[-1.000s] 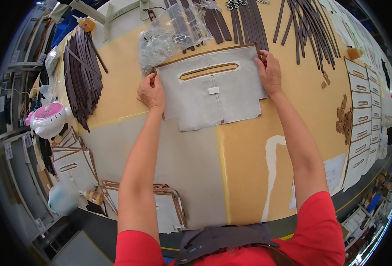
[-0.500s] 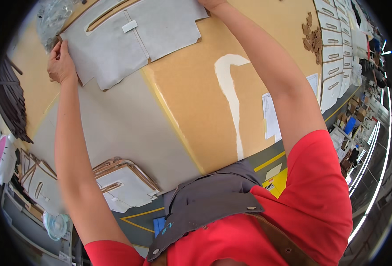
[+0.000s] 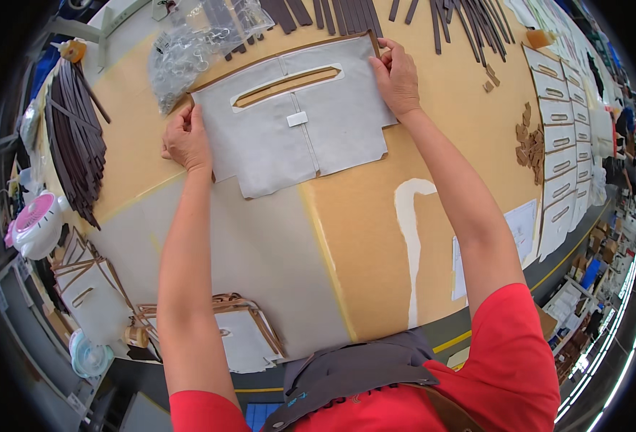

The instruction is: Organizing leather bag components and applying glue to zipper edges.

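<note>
A flat grey-white panel (image 3: 260, 155) lies across the worktable ahead of me. It has brown edging, a long slot in its upper half, a centre seam and a small white tab (image 3: 298, 119) below the slot. My left hand (image 3: 188, 140) has its fingers closed at the panel's upper left corner. At the upper right corner, my right hand (image 3: 398, 81) pinches the edge between thumb and fingers. The panel's lower edge is stepped at both sides.
Clear plastic bags (image 3: 192, 61) with metal fittings lie beyond the panel. Dark brown strips (image 3: 73, 137) are bundled at far left, others (image 3: 343, 14) along the back. Similar panels (image 3: 559, 137) overlap at right near brown scraps (image 3: 529, 144). More panels (image 3: 246, 331) stack at the near left edge.
My view has shifted, so the panel and both hands appear lower and further right. The panel's whole slot, its upper edge and the strips at the back now show. Both hands remain at its corners.
</note>
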`<state>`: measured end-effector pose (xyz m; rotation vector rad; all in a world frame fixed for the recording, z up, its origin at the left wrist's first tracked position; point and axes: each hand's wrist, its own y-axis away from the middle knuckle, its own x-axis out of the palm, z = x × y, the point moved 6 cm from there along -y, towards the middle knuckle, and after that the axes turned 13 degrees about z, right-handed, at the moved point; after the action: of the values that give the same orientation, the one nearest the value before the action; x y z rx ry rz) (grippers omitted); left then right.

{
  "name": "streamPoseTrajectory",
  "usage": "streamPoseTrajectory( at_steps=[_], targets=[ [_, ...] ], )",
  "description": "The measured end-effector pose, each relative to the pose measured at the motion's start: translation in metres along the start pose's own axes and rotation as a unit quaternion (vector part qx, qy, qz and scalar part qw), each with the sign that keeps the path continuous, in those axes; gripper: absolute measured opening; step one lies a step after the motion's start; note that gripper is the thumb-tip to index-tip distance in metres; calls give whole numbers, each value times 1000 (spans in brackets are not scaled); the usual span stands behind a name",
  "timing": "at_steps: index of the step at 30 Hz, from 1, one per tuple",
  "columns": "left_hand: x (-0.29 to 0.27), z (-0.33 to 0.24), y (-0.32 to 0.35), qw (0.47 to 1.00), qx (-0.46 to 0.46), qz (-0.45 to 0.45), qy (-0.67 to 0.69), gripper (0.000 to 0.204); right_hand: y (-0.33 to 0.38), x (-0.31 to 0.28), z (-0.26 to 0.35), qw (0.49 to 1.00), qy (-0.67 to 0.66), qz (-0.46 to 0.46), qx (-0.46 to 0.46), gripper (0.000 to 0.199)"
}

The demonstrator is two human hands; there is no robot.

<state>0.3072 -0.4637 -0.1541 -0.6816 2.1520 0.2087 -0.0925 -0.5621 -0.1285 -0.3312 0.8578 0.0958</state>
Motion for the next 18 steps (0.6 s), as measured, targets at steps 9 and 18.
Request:
streamPoseTrajectory(
  at_steps=[9, 18],
  targets=[
    [-8, 9, -7, 1000, -21, -8, -16, 21, -4, 5, 7, 1000, 4, -25, -9, 34],
    [-112, -12, 71, 992, 86, 93, 11, 28, 32, -25, 23, 996, -83, -25, 26, 48]
  ],
)
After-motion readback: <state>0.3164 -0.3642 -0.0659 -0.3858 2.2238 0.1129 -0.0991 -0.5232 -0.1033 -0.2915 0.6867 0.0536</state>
